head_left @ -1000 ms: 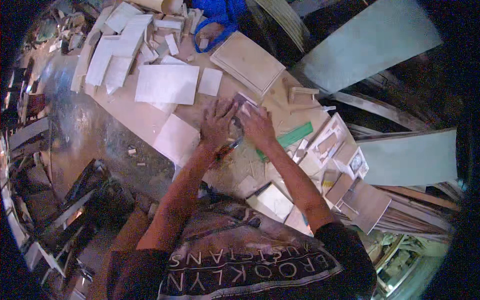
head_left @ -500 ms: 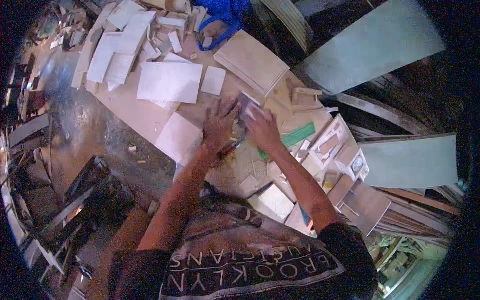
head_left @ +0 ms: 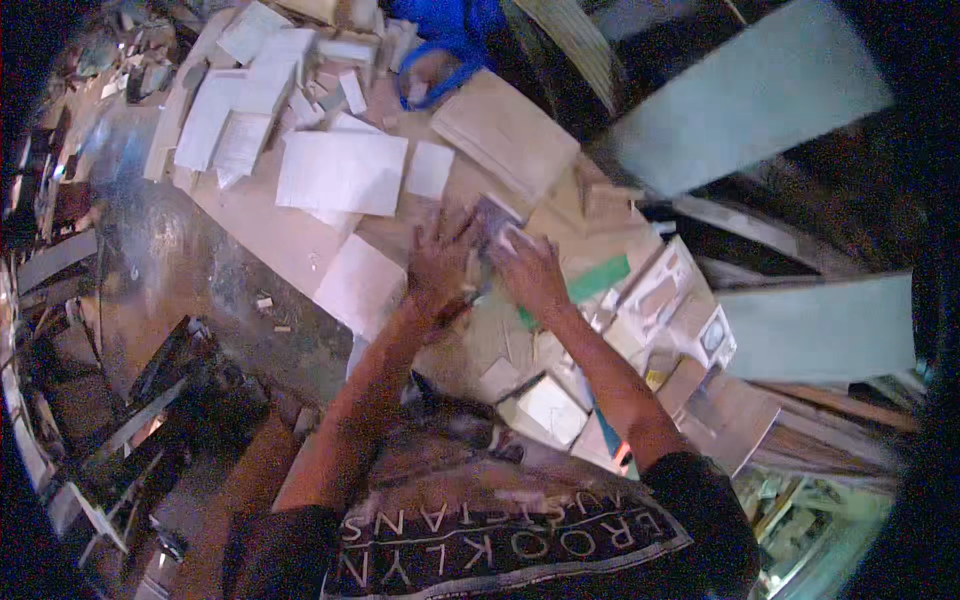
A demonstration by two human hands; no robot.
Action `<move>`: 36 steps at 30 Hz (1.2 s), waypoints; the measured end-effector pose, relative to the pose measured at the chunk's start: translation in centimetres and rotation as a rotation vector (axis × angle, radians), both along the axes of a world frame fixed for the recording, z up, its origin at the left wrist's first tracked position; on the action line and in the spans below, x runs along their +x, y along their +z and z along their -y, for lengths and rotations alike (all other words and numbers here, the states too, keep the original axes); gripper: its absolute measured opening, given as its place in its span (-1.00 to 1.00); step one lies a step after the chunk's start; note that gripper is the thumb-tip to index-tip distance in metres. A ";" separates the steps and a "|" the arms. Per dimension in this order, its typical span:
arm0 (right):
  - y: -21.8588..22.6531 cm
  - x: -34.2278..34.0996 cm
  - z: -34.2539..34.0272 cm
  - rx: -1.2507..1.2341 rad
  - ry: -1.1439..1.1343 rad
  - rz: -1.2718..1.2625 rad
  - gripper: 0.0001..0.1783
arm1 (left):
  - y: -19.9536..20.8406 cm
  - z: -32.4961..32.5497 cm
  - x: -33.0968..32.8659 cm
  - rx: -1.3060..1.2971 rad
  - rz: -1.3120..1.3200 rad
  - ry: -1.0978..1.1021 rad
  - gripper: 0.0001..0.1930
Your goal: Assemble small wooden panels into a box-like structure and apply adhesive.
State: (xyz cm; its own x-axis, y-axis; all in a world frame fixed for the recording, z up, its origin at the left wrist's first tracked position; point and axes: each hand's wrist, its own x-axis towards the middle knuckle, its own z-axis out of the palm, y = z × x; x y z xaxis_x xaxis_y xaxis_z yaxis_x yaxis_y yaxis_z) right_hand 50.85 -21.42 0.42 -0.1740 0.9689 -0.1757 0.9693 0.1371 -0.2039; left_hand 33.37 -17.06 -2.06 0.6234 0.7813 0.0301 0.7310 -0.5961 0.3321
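Observation:
My left hand (head_left: 438,262) lies on the cluttered worktop (head_left: 255,225) with its fingers spread, beside a dark flat piece (head_left: 497,212). Just to its right, my right hand (head_left: 532,274) is closed, fingertips pressed on a small pale piece (head_left: 508,238) over that dark piece. Blur and the fingers hide what the pale piece is. To the right of my right wrist lies a green strip (head_left: 600,278). A pale square board (head_left: 362,287) sits left of my left wrist.
White sheets (head_left: 342,172) and a thick tan board (head_left: 508,130) lie beyond my hands. A blue loop (head_left: 440,75) rests at the far edge. Small pale wooden frames (head_left: 665,285) stand at the right. Large pale panels (head_left: 750,100) and stacked timber border the worktop.
My right hand has shifted slightly down and toward me with the pale piece. My left hand stays nearly in place, fingers still spread. The whole view has moved a little.

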 end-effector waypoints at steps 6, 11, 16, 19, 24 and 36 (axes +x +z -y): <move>-0.2 0.3 0.5 0.046 0.039 0.007 -0.59 | 1.5 -0.4 0.2 -0.110 0.079 -0.019 -0.09; -1.4 0.5 0.4 0.242 0.072 0.087 -0.61 | -0.3 0.7 0.5 -0.061 0.127 0.043 -0.05; 3.8 3.2 2.7 0.078 -0.016 -0.102 -0.53 | -2.6 0.2 0.9 0.280 -0.060 0.082 -0.06; 7.1 4.0 5.5 0.095 -0.443 -1.040 -0.44 | -3.0 -0.7 2.0 0.207 -0.156 0.022 -0.04; 9.9 2.7 7.5 0.058 -0.761 -2.090 -0.42 | -0.8 -2.2 3.6 -0.167 -0.268 0.005 -0.07; 10.6 -0.5 7.1 0.260 -0.821 -1.555 -0.51 | 14.3 3.7 1.5 -1.224 0.937 0.275 -0.65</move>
